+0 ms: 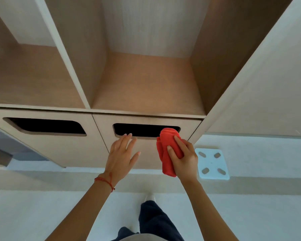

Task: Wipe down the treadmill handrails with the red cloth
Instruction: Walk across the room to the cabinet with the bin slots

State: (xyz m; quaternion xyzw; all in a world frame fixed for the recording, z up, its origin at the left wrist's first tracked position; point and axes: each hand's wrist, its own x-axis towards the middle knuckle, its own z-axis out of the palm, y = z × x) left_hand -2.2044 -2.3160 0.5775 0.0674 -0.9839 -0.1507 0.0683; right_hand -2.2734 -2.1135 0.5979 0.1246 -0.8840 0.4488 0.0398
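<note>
A folded red cloth [165,150] is gripped in my right hand [184,155], held in front of the right end of a dark slot handle [137,130] cut into a wooden drawer front [146,153]. My left hand [122,153] is open with fingers spread, its fingertips resting at the lower left edge of the same slot. No treadmill or handrail is in view.
The drawer belongs to a light wooden cabinet with open shelf compartments [146,84] above. A second drawer with a slot [45,126] sits to the left. A white bathroom scale [212,164] lies on the pale floor at the right. My legs stand below.
</note>
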